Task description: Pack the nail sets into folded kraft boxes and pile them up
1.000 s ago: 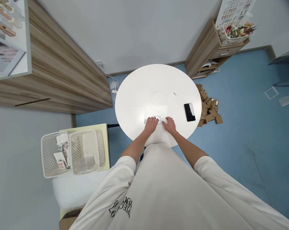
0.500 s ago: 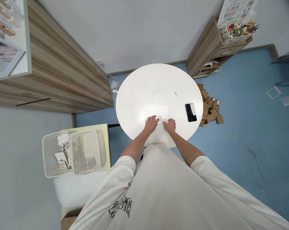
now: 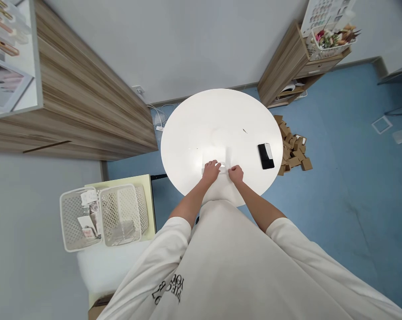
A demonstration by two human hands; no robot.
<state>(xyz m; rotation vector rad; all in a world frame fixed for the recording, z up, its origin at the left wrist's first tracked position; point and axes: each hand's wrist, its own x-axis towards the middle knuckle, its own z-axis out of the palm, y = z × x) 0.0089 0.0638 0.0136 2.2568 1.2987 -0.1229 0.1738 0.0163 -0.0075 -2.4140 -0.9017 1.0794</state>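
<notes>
On a round white table (image 3: 187, 120) lies a pale, glossy sheet (image 3: 214, 153), hard to tell from the tabletop; whether it is paper or clear film I cannot tell. My left hand (image 3: 211, 171) rests over its lower middle, fingers spread and lying on it. A small shiny clear item (image 3: 223, 164) shows beside those fingertips, its kind too small to name. At the sheet's lower right corner, my right hand (image 3: 236, 174) has thumb and fingers pinched together on the edge. A narrow strip along that right side looks folded or lifted.
A black phone (image 3: 266, 156) lies on the table's right side. Cardboard boxes (image 3: 296, 153) are heaped on the floor beyond it. Two white baskets (image 3: 121, 189) stand at lower left. Wooden cabinets (image 3: 87, 84) and a drawer unit (image 3: 284, 66) flank the table.
The sheet's right edge has come inward and now shows as a narrow strip. My right hand's fingers have drawn closer together at the corner. My left hand has hardly moved.
</notes>
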